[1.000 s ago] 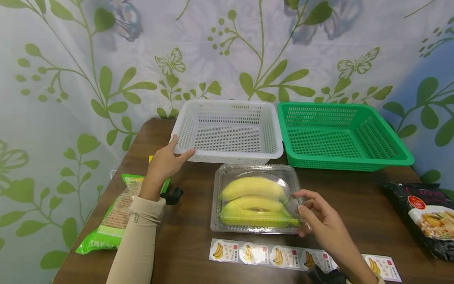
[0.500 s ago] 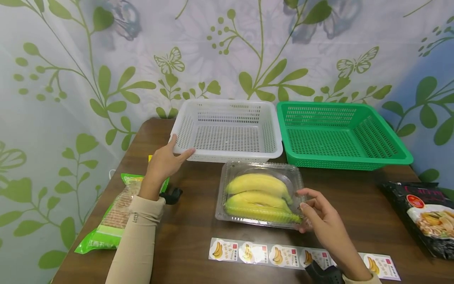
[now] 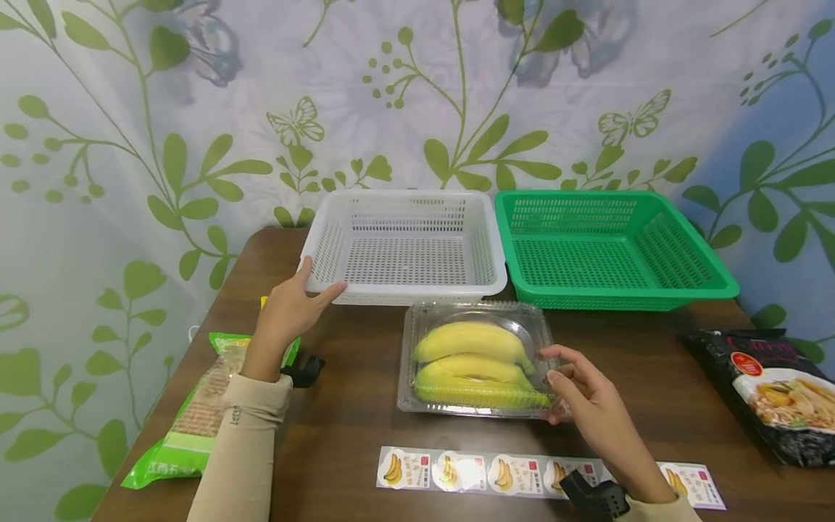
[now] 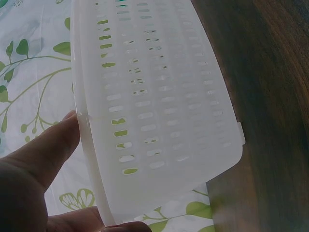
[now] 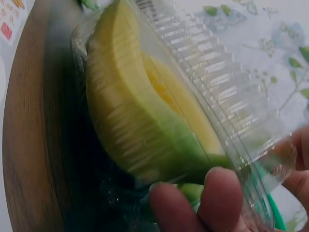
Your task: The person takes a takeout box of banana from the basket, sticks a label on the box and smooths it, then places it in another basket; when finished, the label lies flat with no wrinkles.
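Clear lidded box [image 3: 524, 328] with bananas [image 3: 470, 342] inside lies against the right hand [image 3: 590, 391], whose fingers pinch its right edge near the front corner; the bananas sit to the left of the fingertips, under the plastic. Just in front of the box, a strip of banana stickers [image 3: 459, 473] lies on the bench [image 3: 349, 420], passing under the right forearm. Behind the box stands a white basket [image 3: 417, 293], the left hand [image 3: 287, 308] touching its near left corner with thumb and forefinger spread. Right of that basket is a green basket [image 3: 626, 296]; a black food packet [image 3: 759, 391] lies farther right.
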`<action>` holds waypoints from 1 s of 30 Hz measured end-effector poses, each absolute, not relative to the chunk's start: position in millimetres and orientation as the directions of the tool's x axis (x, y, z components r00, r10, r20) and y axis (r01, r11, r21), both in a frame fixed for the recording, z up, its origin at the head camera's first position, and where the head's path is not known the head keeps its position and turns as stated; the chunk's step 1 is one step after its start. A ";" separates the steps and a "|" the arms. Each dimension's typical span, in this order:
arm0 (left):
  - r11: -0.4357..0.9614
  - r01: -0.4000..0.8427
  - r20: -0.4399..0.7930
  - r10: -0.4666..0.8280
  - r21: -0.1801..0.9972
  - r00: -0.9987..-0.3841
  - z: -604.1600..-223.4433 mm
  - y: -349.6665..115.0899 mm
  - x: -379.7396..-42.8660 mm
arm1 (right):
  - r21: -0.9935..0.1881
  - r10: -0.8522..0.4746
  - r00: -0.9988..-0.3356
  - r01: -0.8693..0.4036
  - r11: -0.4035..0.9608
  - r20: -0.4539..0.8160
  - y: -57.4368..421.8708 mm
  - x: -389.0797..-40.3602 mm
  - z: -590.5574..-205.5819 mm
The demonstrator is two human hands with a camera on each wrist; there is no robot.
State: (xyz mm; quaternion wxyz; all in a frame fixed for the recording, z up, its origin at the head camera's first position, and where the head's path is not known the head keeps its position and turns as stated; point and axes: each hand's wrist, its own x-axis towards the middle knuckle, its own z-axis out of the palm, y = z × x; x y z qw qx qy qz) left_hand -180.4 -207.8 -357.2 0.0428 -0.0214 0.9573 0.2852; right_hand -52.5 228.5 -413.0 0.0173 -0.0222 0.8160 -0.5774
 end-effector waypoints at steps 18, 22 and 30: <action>0.834 -0.059 -0.087 -0.013 0.549 -0.996 -357.6 -207.4 -179.6 | -0.923 -0.132 -0.991 -0.062 0.379 0.013 241.7 -61.7 -415.8; 0.832 -0.064 -0.089 -0.018 0.550 -0.996 -357.4 -207.5 -179.6 | -0.905 -0.140 -0.989 -0.098 0.415 0.042 244.0 -64.9 -415.4; 0.832 -0.071 -0.089 -0.026 0.551 -0.996 -356.8 -206.6 -179.8 | -0.847 -0.176 -0.981 -0.160 0.506 0.081 247.2 -67.0 -415.5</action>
